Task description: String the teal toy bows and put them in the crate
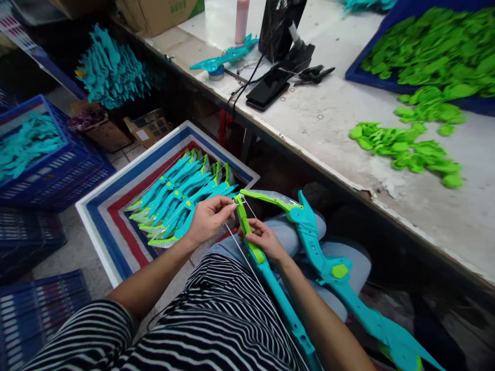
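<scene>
Two teal toy bows with lime-green tips extend from my lap toward the lower right. My left hand (211,219) is closed in a pinch on a white string at the green tip of the nearer toy bow (286,304). My right hand (265,239) wraps its fingers round that bow's green limb, just below the tip. String runs down along the bow toward my body. The farther toy bow (323,260) leans over my knees, its green end close to the nearer bow's tip. I cannot tell whether the two ends touch.
At my left stands a striped, white-rimmed box (96,226) with several strung bows (181,196). Blue crates (77,159) are beyond it. The white workbench (309,123) carries loose green pieces (410,149), a blue bin (353,72), a phone (268,95), pliers (313,74) and a fan (276,31).
</scene>
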Available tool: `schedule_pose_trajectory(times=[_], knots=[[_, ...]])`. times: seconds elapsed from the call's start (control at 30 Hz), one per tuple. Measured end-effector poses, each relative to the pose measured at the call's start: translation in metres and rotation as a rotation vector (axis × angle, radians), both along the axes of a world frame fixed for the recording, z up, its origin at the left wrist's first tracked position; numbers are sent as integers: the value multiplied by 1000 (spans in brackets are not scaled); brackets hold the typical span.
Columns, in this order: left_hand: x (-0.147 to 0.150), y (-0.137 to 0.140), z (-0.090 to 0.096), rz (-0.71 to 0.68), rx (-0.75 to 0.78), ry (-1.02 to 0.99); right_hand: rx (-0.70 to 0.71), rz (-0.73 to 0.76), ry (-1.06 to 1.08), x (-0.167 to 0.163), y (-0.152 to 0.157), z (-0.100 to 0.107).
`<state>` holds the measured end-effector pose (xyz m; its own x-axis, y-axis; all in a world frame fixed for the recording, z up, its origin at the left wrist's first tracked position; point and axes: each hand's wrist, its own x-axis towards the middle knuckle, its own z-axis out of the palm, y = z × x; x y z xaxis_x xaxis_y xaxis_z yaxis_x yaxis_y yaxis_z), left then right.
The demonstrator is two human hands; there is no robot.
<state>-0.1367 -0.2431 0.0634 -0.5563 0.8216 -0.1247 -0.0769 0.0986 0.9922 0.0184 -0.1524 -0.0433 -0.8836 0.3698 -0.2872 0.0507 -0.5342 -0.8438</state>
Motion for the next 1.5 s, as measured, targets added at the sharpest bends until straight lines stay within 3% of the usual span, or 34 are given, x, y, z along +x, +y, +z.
schedule_pose_trajectory(times=[0.1,0.17,0.23,0.33,0.4,0.53,0.67,0.73,0.8,0.9,0.97,1.03,1.1,1.17,1.23,1.3,1.4,1.43,1.5], knots=[[-4,3,-2,-53,32,-120,66,14,-3,1,-2,0],[-9,4,-3,-107,22,-205,198,21,-5,1,-4,4],[-14,5,-3,-155,5,-250,446,-22,-14,0,-4,14],[-18,7,-1,-183,3,-264,890,-227,-19,-8,2,38],[-18,8,1,-193,4,-259,1090,-344,17,-17,11,58],[-17,10,5,-214,-14,-237,1280,-331,155,-38,28,90],[-21,11,7,-266,-89,-171,1421,-248,203,-48,32,100],[-22,13,7,-298,-148,-51,1469,-239,201,-47,37,97],[-22,14,6,-256,-157,197,1495,-311,154,-43,51,91],[-18,18,4,-140,-3,537,1460,-678,-75,-34,85,84],[-13,23,3,-194,114,590,1395,-956,-208,-28,98,87],[-10,31,3,-310,127,538,1398,-1053,-183,-26,90,95],[-9,40,7,-372,59,362,1486,-964,-36,-29,63,102],[-11,48,13,-351,-8,106,1562,-844,107,-32,31,104],[-15,51,23,-303,-34,-24,1582,-751,180,-36,7,99],[-19,50,34,-271,-40,100,1561,-696,195,-39,-2,92],[-18,43,47,-186,-39,443,1453,-684,185,-44,-1,86],[-16,41,50,-150,-37,477,1398,-695,179,-46,0,86],[-11,38,50,-107,-42,360,1283,-731,158,-48,1,89]])
